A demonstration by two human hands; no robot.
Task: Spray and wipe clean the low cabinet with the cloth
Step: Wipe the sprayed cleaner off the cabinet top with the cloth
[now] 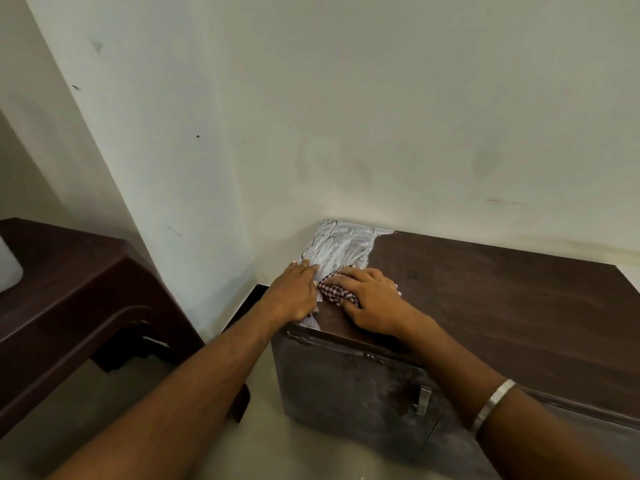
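Hidden: most of the cloth [334,293] sits under the right hand [372,303]; only a red-and-white checked patch shows at the hand's left edge. No spray bottle is in view.
Cut off: the low cabinet [485,292] runs out of frame at the right; a pale object [8,265] on the table at far left is cropped and cannot be identified.
Cabinet look: dark brown wood-grain top, standing against the wall [346,98]. White smeared foam [341,245] covers the far left corner of the top and trails down the left edge. The front door [349,393] is dull and streaked, with a small metal handle [424,400].
Left hand: the left hand [294,296] lies flat on the left edge of the top, fingers [304,268] together and stretched out, just beside the cloth.
Right hand: palm down, fingers [353,275] curled over the cloth and pressing it onto the top; a metal bangle [495,407] circles the wrist.
Cloth place: near left part of the top, at the border of foam and bare wood.
Open room: the top to the right of the hands is bare. A gap of floor [207,427] separates the cabinet from the dark table [69,289] on the left.
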